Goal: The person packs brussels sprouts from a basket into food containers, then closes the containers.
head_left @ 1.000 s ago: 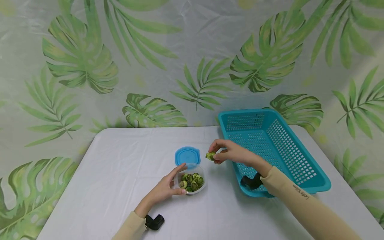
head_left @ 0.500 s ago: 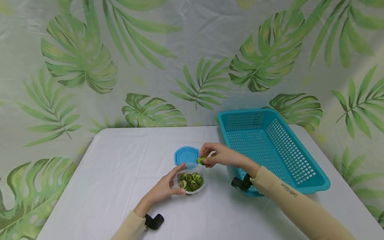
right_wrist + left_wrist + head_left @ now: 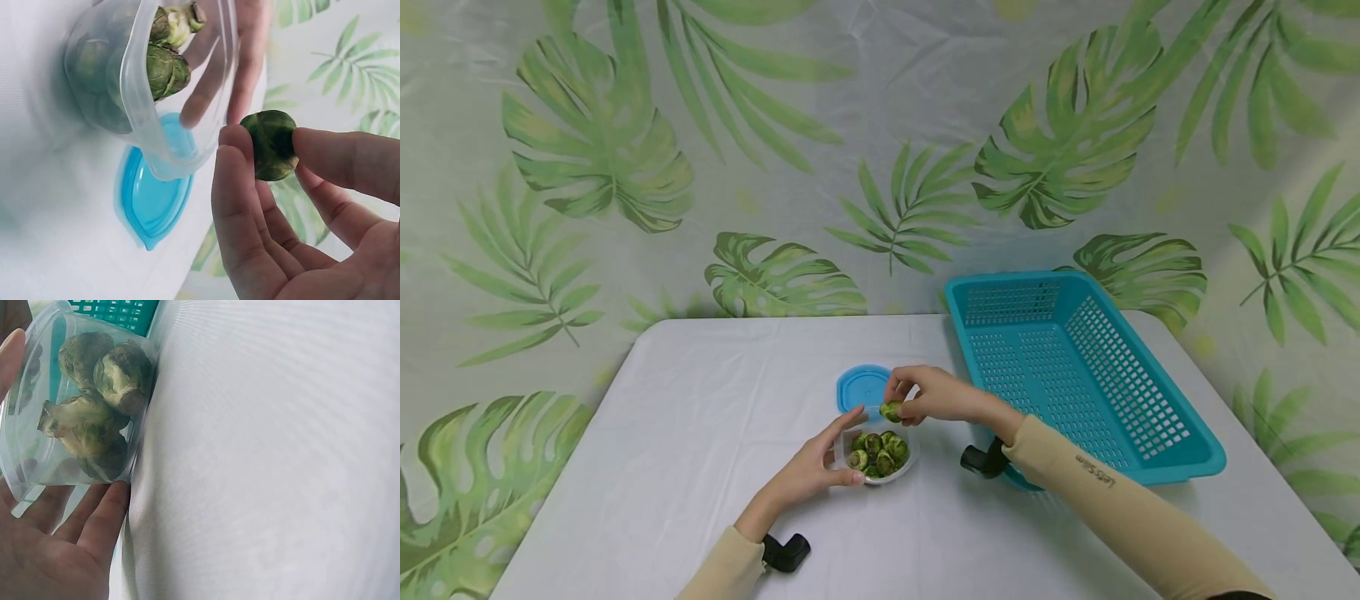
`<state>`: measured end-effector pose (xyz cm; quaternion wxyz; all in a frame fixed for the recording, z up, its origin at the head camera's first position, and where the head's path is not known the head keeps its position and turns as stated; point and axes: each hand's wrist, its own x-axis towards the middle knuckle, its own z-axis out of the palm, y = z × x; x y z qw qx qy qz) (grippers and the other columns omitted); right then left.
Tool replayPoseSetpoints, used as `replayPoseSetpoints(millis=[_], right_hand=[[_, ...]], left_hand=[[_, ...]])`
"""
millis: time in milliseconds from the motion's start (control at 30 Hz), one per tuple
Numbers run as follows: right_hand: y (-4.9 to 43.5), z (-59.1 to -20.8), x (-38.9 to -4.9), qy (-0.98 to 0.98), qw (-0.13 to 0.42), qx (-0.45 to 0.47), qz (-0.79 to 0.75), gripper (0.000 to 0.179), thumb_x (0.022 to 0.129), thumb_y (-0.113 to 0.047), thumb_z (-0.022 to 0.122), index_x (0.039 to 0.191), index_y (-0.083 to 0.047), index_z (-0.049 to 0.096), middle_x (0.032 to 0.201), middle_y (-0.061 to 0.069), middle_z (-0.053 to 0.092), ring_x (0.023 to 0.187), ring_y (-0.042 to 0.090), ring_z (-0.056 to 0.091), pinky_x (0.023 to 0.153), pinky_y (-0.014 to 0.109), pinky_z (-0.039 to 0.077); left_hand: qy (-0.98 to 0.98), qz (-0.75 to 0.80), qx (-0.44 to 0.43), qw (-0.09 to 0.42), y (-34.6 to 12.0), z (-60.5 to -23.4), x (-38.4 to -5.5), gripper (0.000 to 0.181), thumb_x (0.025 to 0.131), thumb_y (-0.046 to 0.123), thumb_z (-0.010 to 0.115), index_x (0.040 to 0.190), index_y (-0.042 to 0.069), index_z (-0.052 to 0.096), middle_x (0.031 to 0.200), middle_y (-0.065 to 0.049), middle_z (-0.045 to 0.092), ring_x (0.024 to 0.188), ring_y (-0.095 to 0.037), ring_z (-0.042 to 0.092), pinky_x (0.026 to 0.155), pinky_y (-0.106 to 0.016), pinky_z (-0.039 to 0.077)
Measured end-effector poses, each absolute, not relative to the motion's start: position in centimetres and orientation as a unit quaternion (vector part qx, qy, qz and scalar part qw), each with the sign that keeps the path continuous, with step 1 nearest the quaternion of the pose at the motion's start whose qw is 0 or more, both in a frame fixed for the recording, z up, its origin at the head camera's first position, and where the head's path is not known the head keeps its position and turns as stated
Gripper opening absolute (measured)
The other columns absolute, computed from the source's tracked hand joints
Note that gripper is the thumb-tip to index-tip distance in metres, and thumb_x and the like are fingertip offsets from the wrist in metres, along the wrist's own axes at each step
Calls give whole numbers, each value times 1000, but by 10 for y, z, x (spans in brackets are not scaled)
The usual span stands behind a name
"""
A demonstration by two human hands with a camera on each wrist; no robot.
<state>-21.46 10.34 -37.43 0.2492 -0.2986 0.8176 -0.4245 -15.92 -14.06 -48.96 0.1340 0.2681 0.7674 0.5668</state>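
My left hand holds a clear plastic container from its left side, thumb at the near edge and fingers around the far side. Several Brussels sprouts lie inside; through the container's wall in the left wrist view some sprouts show from the side. Over the container's far rim, my right hand pinches a single Brussels sprout between thumb and fingertips, apart from the rim in the right wrist view. A blue lid lies on the table just behind the container, partly covered by the right hand.
A large teal perforated basket stands at the right of the white-covered table, beneath part of the right forearm. Behind the table hangs a leaf-patterned cloth. Each wrist carries a black camera mount.
My right hand has moved left and slightly nearer with the sprout, from beside the basket to above the container's far rim. The left hand and container have stayed put.
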Motion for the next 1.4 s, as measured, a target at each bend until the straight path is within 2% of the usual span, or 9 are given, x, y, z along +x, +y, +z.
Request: replayPoseSetpoints(millis=[267, 467, 733, 900, 1100, 1267, 1400], right_hand=[[100, -379, -212, 838, 247, -301, -383, 14, 87, 5, 57, 96, -4, 61, 99, 12, 61, 77, 21, 65, 68, 34, 54], [101, -377, -206, 838, 231, -291, -401, 8, 92, 1, 55, 96, -3, 61, 92, 7, 61, 82, 30, 64, 70, 36, 54], [99, -374, -194, 848, 150, -246, -445, 11, 96, -3, 51, 101, -2, 60, 93, 6, 61, 80, 19, 64, 72, 35, 54], [97, -374, -186, 845, 112, -212, -479, 16, 97, -5, 50, 109, 0, 60, 102, 8, 62, 87, 23, 63, 77, 37, 53], [90, -374, -178, 840, 79, -173, -509, 22, 97, -8, 52, 118, -2, 58, 112, 9, 60, 98, 27, 60, 82, 43, 50], [85, -377, -172, 831, 58, -158, -531, 27, 98, -9, 52, 124, -3, 54, 120, 11, 57, 107, 31, 56, 87, 47, 47], [79, -384, -169, 817, 50, -146, -556, 29, 98, -8, 51, 126, -3, 52, 123, 13, 55, 111, 32, 54, 89, 47, 46]], left_hand=[[768, 567, 264, 138, -140, -490, -160, 86, 87, 13, 71, 154, 15, 18, 153, -9, 29, 135, -31, 35, 100, -64, 29], [770, 565, 263, 138, -141, -488, -159, 85, 87, 13, 71, 154, 16, 18, 153, -8, 29, 135, -31, 34, 100, -63, 29], [767, 564, 271, 143, -140, -484, -159, 86, 87, 13, 70, 154, 13, 17, 153, -11, 28, 135, -31, 34, 100, -62, 30], [773, 554, 272, 149, -140, -482, -159, 88, 88, 16, 70, 155, 12, 13, 155, -14, 24, 136, -33, 32, 99, -64, 29], [779, 546, 266, 154, -141, -477, -157, 88, 91, 22, 67, 155, 13, 9, 157, -12, 17, 141, -33, 19, 101, -63, 28], [774, 564, 257, 127, -140, -474, -158, 76, 97, 19, 58, 155, 15, 10, 158, -10, 16, 142, -33, 16, 104, -61, 25], [766, 590, 240, 88, -141, -472, -162, 65, 100, 15, 51, 154, 13, 16, 154, -14, 25, 138, -35, 27, 105, -53, 30]])
